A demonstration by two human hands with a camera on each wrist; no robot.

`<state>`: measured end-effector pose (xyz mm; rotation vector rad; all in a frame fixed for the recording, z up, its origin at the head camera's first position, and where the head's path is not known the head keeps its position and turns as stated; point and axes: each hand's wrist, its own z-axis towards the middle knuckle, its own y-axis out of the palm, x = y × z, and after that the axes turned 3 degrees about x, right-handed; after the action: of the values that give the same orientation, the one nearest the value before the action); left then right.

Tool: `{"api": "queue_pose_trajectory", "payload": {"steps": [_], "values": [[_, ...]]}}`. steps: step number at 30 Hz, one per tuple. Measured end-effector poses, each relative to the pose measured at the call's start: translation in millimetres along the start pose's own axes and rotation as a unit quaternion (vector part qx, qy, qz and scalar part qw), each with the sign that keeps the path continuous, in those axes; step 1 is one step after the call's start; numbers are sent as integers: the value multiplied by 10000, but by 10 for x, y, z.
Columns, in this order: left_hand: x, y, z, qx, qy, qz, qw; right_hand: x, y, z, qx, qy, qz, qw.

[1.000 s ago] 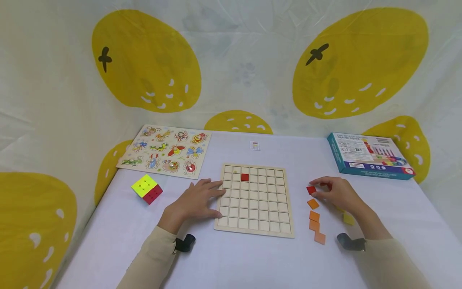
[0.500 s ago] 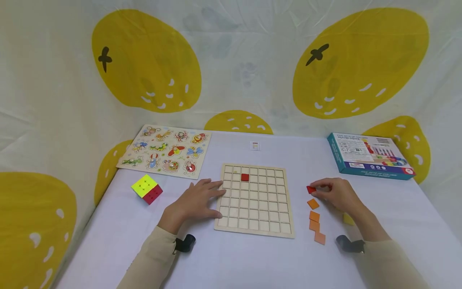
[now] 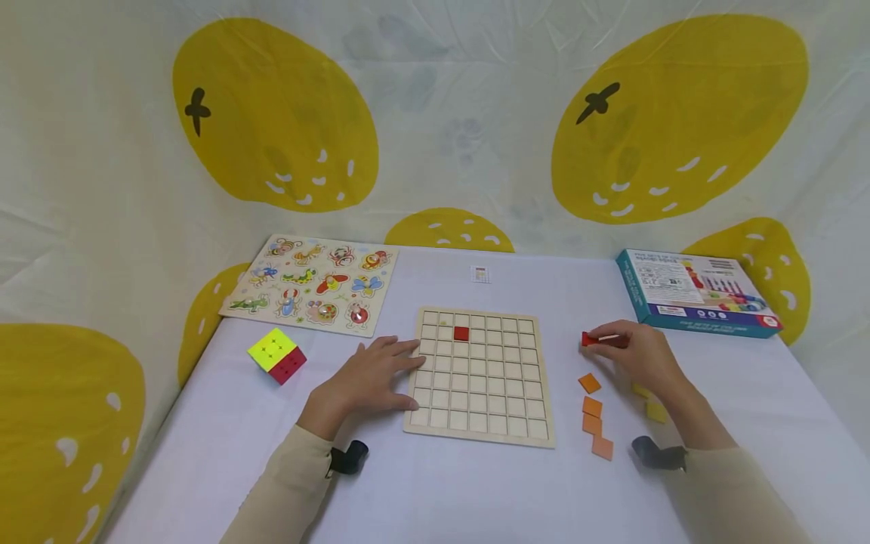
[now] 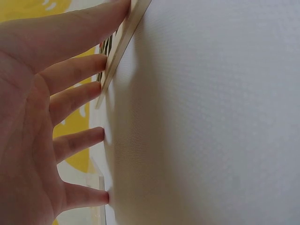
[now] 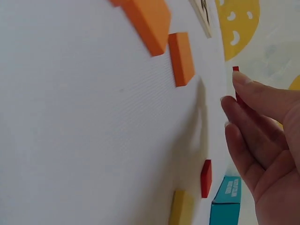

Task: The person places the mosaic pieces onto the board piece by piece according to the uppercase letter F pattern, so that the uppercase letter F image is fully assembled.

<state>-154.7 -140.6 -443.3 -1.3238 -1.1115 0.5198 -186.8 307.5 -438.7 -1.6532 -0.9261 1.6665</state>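
Observation:
My right hand (image 3: 639, 355) pinches a small red square tile (image 3: 587, 340) between thumb and fingers, raised off the table in the right wrist view. A second red tile (image 5: 206, 179) lies on the table below that hand. On the left edge of a wooden grid board (image 3: 477, 439) rests my left hand (image 3: 370, 378), fingers spread, thumb and two fingertips at the rim. One red tile (image 3: 461, 333) sits in a cell near the board's top. Orange tiles (image 3: 589, 383) form a loose column right of the board, with a paler peach tile (image 3: 602, 449) nearest me.
Yellow tiles (image 3: 656, 412) lie beside my right wrist. A magic cube (image 3: 277, 355) and an insect picture board (image 3: 309, 283) are at the left. A teal-edged box (image 3: 700, 293) stands at back right. A small printed card (image 3: 480, 274) lies behind the grid board.
The right hand has lifted the red tile from the top of the orange column and moved slightly away from me. The left hand and the board have stayed put.

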Motion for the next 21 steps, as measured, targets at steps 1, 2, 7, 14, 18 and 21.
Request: {"api": "queue_pose_trajectory", "payload": {"steps": [1, 2, 7, 14, 18, 21], "values": [[1, -2, 0, -5, -6, 5, 10000, -12, -11, 6, 102, -78, 67, 9999], [1, -2, 0, -11, -12, 10, 10000, -26, -21, 12, 199, -160, 117, 9996], [-2, 2, 7, -38, -12, 43, 10000, -98, -59, 43, 399, -392, 254, 9981], [6, -13, 7, -48, -18, 28, 10000, -209, -54, 82, 378, -388, 432, 9976], [13, -23, 3, -53, -18, -1, 10000, -257, -30, 107, 389, -496, 490, 9968], [14, -28, 0, -48, -14, -6, 10000, -290, -8, 132, 382, -568, 506, 9964]]}}
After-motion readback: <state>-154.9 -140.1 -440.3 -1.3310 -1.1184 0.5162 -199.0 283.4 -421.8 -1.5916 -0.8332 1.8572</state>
